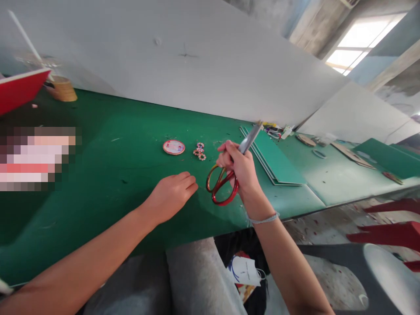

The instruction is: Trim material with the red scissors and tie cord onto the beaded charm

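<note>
My right hand [241, 166] is closed round the middle of a pair of scissors [221, 192]. Their red and gold loop handles hang below the fist, and the blades point up and away to the right. Low over the green tabletop [131, 131], my left hand [173, 196] has its fingers pressed together; whatever is between the fingertips, if anything, is too small to make out. Beyond the hands lie a small oval pink-rimmed piece [173, 147] and a little cluster of flower-shaped beaded rings [200, 151].
Right of my hands lies a stack of green boards [277, 157]. Small tools and scraps [275, 130] sit against the grey partition [183, 57]. At the left are a woven cup [64, 89] and a red panel [22, 89]. Red stools [390, 234] stand beyond the table's right edge.
</note>
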